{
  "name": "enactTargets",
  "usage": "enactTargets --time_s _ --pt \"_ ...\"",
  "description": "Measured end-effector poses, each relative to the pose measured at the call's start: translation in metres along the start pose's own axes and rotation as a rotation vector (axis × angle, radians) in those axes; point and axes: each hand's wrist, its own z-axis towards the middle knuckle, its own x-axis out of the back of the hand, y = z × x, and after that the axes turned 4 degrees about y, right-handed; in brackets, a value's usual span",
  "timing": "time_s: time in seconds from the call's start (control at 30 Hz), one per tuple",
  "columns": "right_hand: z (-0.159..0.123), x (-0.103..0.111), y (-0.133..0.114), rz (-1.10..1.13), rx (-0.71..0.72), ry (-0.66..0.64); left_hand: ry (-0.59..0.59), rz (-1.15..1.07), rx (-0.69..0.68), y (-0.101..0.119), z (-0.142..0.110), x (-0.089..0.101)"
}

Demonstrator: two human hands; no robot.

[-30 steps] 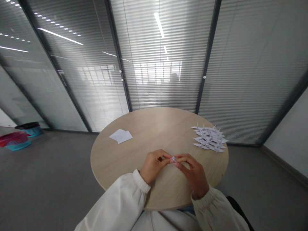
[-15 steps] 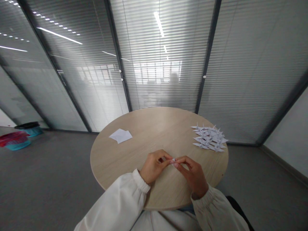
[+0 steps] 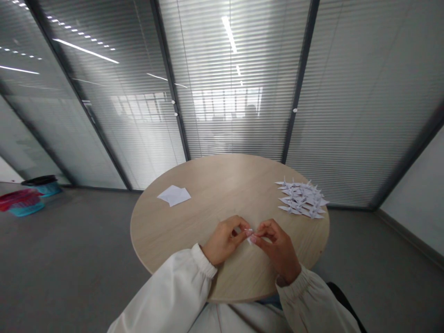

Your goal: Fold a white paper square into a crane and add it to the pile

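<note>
My left hand (image 3: 224, 240) and my right hand (image 3: 277, 247) meet over the near part of a round wooden table (image 3: 208, 194). Both pinch a small folded white paper piece (image 3: 249, 235) between fingertips, just above the tabletop. The paper is mostly hidden by my fingers. Both arms wear cream sleeves with gathered cuffs.
Several folded white paper cranes (image 3: 301, 199) lie in a cluster at the table's right side. A few flat white paper sheets (image 3: 174, 195) lie at the left. Glass walls with blinds stand behind. Coloured bins (image 3: 26, 199) sit on the grey floor at far left.
My fingers have shifted slightly on the small paper piece; a bit more white paper shows below my fingertips. The hands stay in the same spot.
</note>
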Motion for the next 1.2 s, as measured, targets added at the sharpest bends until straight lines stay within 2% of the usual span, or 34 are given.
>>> enactTargets --time_s 0.2,0.4,0.6,0.77,0.97,1.2 --pt "-0.001 -0.001 0.002 -0.014 -0.013 -0.069 -0.035 -0.056 0.052 -0.003 0.001 -0.001" --pt "0.0 -0.002 0.0 0.01 -0.053 -0.153 -0.016 -0.092 0.094 -0.007 0.001 -0.002" --pt "0.001 -0.003 -0.001 -0.194 0.055 -0.279 0.025 -0.05 0.092 -0.004 0.001 -0.001" --pt "-0.002 -0.001 -0.005 -0.246 0.076 -0.276 -0.011 -0.035 0.049 -0.001 0.0 -0.001" --pt "-0.006 -0.001 -0.008 -0.242 0.079 -0.212 -0.051 -0.03 -0.008 0.002 -0.002 0.0" --pt "-0.004 -0.001 -0.012 -0.198 0.02 -0.274 -0.016 -0.141 0.029 0.0 -0.001 -0.001"
